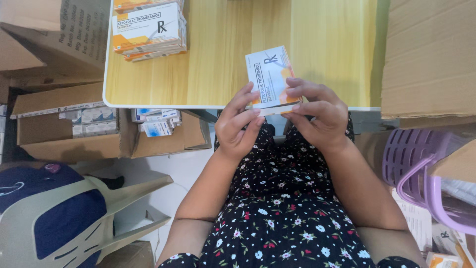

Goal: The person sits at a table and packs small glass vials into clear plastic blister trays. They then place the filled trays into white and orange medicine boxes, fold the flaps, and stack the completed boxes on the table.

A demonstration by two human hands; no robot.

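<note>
From the head view, I see both hands raised in the middle of the frame, just over the near edge of the pale yellow wood-grain surface (218,54) with its white rim. Between them sits a small flat white-and-orange cardboard medicine carton (270,74), tilted so its printed face looks up toward the camera, which I judge suits reading or checking it.

The left hand (238,124) props the carton's left edge and lower corner, its fingers (245,97) gently curled and closed on the card. The right hand (317,114) has its fingers (302,92) folded across the lower right of the carton, pinching the bottom end, where a thin white flap seems to stick out. The carton looks light and crisp-edged, its card smooth with a slight sheen.

At the upper left of the frame a neat stack of matching white-and-orange cartons (148,30) lies on the surface, well apart from the hands. Below it, under the surface, an open brown corrugated box (69,124) holds rows of small white-and-blue packs (94,119), with more loose beside it.

At lower left is a beige moulded plastic chair (99,213) with dark blue cloth on it. At the right edge a lilac slotted plastic basket (416,164) sits under more rough cardboard. A dark floral dress (282,213) fills the lower centre.
</note>
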